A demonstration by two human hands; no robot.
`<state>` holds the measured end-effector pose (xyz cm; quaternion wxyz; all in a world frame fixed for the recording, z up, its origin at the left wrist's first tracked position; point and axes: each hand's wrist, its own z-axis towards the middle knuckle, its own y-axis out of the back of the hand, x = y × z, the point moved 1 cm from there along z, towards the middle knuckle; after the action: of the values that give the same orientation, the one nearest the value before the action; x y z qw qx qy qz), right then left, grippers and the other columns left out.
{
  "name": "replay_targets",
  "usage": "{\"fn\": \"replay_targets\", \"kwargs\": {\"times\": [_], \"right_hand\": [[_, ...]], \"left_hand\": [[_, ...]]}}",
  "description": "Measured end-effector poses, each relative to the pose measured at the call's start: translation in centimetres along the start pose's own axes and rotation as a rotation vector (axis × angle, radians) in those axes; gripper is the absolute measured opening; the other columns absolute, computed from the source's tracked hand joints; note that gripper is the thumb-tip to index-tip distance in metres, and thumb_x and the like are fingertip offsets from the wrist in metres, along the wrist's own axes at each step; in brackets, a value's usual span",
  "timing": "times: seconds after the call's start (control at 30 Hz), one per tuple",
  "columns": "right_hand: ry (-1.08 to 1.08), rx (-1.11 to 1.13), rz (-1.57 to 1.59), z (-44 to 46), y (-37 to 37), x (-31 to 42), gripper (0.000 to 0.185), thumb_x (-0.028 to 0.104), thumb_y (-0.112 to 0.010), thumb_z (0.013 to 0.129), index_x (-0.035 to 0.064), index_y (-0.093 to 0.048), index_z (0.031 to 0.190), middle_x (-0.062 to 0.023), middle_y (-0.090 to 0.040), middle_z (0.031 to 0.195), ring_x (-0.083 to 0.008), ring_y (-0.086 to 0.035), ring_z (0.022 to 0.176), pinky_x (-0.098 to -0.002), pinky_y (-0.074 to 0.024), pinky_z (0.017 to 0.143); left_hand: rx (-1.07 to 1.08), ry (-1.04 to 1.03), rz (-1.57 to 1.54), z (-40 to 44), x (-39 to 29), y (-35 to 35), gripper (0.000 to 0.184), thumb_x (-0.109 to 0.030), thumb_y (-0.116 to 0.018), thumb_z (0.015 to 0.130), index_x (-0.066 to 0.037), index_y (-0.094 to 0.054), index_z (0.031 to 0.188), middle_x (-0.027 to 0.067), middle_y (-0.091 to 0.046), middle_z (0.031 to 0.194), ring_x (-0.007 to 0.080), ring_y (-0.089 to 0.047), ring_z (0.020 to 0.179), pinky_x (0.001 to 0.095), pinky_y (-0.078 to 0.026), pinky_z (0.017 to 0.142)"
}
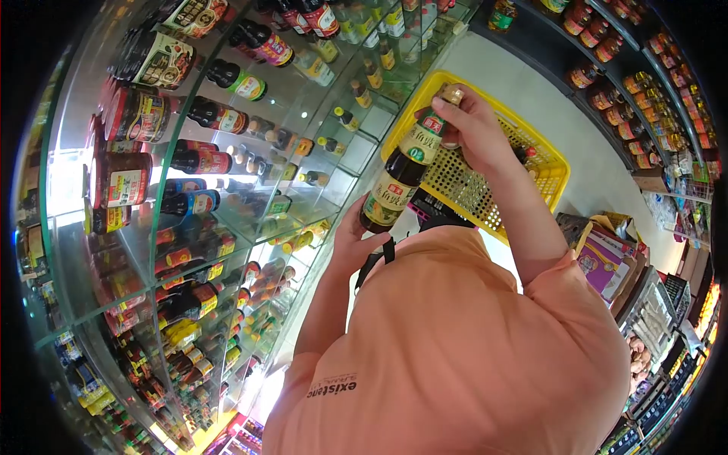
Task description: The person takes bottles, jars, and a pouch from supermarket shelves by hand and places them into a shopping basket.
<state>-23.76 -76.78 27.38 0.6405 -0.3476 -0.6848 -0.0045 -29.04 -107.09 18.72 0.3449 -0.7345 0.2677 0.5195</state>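
Observation:
A soy sauce bottle with dark contents and pale green-and-red labels is held at a slant in front of my chest. My right hand grips its capped neck. Around the lower end of the bottle, my left hand has its fingers closed, partly hidden behind the glass. Behind and below the bottle is a yellow perforated basket. A dark item with a bit of red shows inside the basket, partly covered by my right forearm.
Glass shelves stocked with sauce bottles and jars rise close on my left. Dark shelves of jars curve along the right. Boxes and trays of produce stand at my right side. Pale floor runs between the shelves.

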Motion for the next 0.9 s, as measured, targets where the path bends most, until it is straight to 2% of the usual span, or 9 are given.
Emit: {"fn": "replay_targets", "kwargs": {"times": [0.07,0.27,0.33,0.43,0.57,0.67,0.77,0.87,0.9], "right_hand": [[-0.005,-0.018,-0.049,0.1,0.1,0.5,0.025,0.022,-0.063,0.097,0.0056,-0.056,0.115,-0.0092,-0.07,0.102,-0.0161,-0.07,0.091,-0.0291,-0.0584,0.074],[-0.016,0.041,-0.101,0.1,0.9,1.2,0.031,0.026,-0.066,0.095,0.0054,-0.056,0.115,-0.0098,-0.069,0.106,-0.0136,-0.068,0.089,-0.0262,-0.056,0.068],[0.024,0.022,-0.26,0.4,1.8,0.9,0.032,0.026,-0.068,0.093,0.005,-0.058,0.115,-0.0074,-0.068,0.106,-0.0119,-0.066,0.089,-0.0257,-0.0544,0.067],[-0.03,0.01,-0.242,0.4,2.7,0.6,0.033,0.024,-0.073,0.09,0.0043,-0.06,0.113,-0.0042,-0.068,0.099,-0.0118,-0.065,0.087,-0.0246,-0.0512,0.072],[-0.014,0.007,-0.251,0.3,3.6,1.3,0.033,0.021,-0.075,0.088,0.003,-0.061,0.112,-0.004,-0.068,0.097,-0.0121,-0.064,0.086,-0.0249,-0.051,0.07],[0.134,-0.052,-0.301,0.8,4.2,1.8,0.032,0.017,-0.076,0.087,0.0003,-0.062,0.11,-0.0038,-0.068,0.092,-0.0119,-0.064,0.083,-0.0264,-0.0516,0.069],[0.195,-0.122,-0.621,1.9,4.9,0.5,0.034,0.014,-0.078,0.083,-0.0012,-0.062,0.108,-0.0048,-0.068,0.086,-0.0101,-0.064,0.081,-0.0268,-0.0515,0.068],[0.139,-0.118,-0.888,3.1,5.7,-3.1,0.035,0.017,-0.079,0.081,-0.0003,-0.061,0.106,-0.0082,-0.067,0.081,-0.0163,-0.066,0.076,-0.0309,-0.0521,0.069],[0.154,-0.117,-1.062,3.7,6.1,-4.6,0.035,0.02,-0.078,0.081,0.0011,-0.06,0.104,-0.0098,-0.068,0.081,-0.0226,-0.066,0.076,-0.0342,-0.0526,0.069]], "left_hand": [[0.013,0.005,-0.039,0.2,-0.1,0.0,0.088,0.012,-0.075,0.074,0.0,-0.032,0.15,0.0134,-0.054,0.135,0.0234,-0.058,0.119,0.0382,-0.048,0.1],[0.009,0.032,0.011,0.4,-0.8,-0.7,0.086,0.012,-0.075,0.074,-0.002,-0.035,0.149,0.0103,-0.056,0.133,0.0204,-0.059,0.117,0.0356,-0.048,0.1],[0.005,0.051,0.005,0.6,-0.6,-0.7,0.086,0.011,-0.075,0.075,-0.003,-0.035,0.15,0.0094,-0.058,0.131,0.0196,-0.059,0.115,0.0349,-0.048,0.099],[-0.016,0.077,0.138,0.8,-0.4,-0.9,0.087,0.011,-0.075,0.076,-0.006,-0.034,0.151,0.0087,-0.06,0.128,0.0194,-0.062,0.111,0.0343,-0.048,0.099],[-0.021,0.113,0.068,1.4,0.3,-0.8,0.08,0.006,-0.072,0.083,-0.007,-0.032,0.152,0.0125,-0.065,0.118,0.0192,-0.063,0.107,0.0344,-0.049,0.097],[-0.086,0.141,0.049,1.2,2.3,0.6,0.071,-0.001,-0.068,0.088,-0.005,-0.034,0.15,0.0156,-0.067,0.116,0.0209,-0.064,0.106,0.035,-0.049,0.094],[-0.233,0.214,0.118,-0.7,5.4,4.1,0.062,-0.008,-0.065,0.093,-0.004,-0.036,0.147,0.0164,-0.068,0.115,0.0218,-0.066,0.102,0.0343,-0.049,0.09],[-0.437,0.38,0.184,-4.8,10.9,8.7,0.058,-0.016,-0.066,0.093,-0.003,-0.041,0.143,0.0142,-0.07,0.107,0.0195,-0.067,0.093,0.0332,-0.051,0.087],[-0.495,0.429,0.199,-6.5,12.0,9.7,0.059,-0.019,-0.067,0.092,-0.003,-0.042,0.142,0.0135,-0.071,0.105,0.0195,-0.067,0.091,0.0329,-0.051,0.085]]}}
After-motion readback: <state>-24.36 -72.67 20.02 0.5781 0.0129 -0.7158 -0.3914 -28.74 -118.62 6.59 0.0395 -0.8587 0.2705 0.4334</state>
